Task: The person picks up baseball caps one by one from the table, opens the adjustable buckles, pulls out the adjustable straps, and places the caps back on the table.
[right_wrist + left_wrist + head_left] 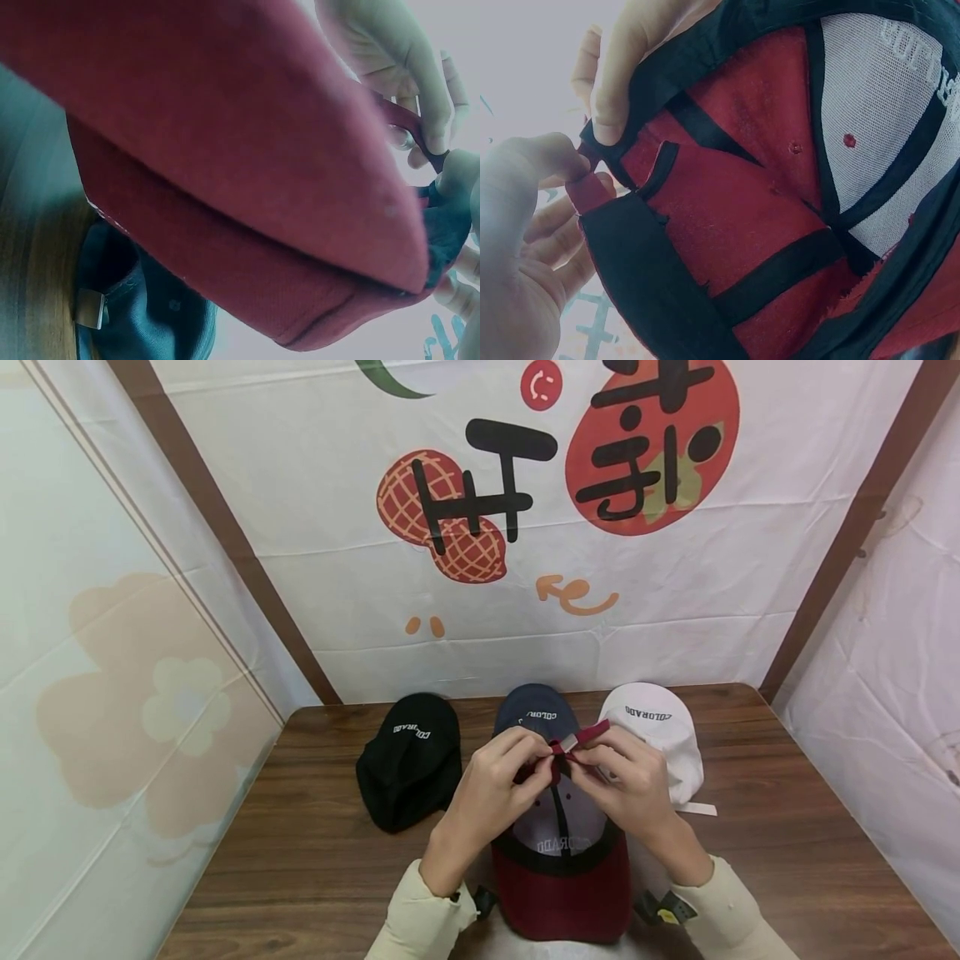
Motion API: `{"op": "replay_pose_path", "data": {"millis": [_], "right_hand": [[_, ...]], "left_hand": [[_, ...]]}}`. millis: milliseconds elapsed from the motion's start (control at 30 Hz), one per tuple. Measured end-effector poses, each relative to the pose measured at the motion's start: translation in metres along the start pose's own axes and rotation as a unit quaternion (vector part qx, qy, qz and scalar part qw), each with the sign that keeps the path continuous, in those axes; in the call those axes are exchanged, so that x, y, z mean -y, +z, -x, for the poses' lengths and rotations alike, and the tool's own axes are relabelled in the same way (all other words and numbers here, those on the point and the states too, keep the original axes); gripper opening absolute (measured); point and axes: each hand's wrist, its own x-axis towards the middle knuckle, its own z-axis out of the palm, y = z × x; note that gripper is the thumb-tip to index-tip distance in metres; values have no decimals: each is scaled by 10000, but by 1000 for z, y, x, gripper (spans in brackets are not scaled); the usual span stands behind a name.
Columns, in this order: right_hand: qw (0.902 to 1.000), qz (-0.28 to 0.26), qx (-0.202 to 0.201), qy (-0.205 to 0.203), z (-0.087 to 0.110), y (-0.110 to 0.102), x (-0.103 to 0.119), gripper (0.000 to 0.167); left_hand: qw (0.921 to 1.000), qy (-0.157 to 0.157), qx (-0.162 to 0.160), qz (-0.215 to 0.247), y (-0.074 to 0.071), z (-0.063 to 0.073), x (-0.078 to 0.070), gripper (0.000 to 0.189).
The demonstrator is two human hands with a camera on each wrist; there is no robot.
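A dark red baseball cap point(564, 902) hangs between both hands, brim toward me and its inside showing. My left hand point(498, 777) pinches the narrow red back strap point(589, 192) by the cap's rear opening. On the opposite side, my right hand point(630, 777) grips the strap and band edge, its thumb point(609, 112) pressing the black sweatband. A pale buckle point(570, 743) shows between the fingertips in the head view, with the strap's loose end point(596, 731) pointing up right. In the right wrist view the cap's red fabric point(225, 127) covers much of the work.
A black cap point(411, 764), a navy cap point(536, 710) and a white cap point(648, 727) lie along the back of the wooden table point(300, 868). The white cap's strap point(697, 808) sticks out rightward. Behind the table hangs a printed cloth point(360, 635).
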Motion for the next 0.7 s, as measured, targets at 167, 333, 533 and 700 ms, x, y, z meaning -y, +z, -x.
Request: {"op": "replay_pose_path", "data": {"millis": [167,333,533,700], "right_hand": [[10000,37,-27,-24,0,1,0,5],[9999,114,-36,10,1,0,-1,9],[9999,34,-29,108,0,-5,-3,9],[9999,-8,53,146,1,-6,-4,5]], "left_hand": [[10000,-17,13,16,0,1,0,12],[10000,-45,17,-37,-1,1,1,11],[9999,-123,-108,-35,-5,2,3,10],[9999,-121,-124,4,-5,2,4,10]]}}
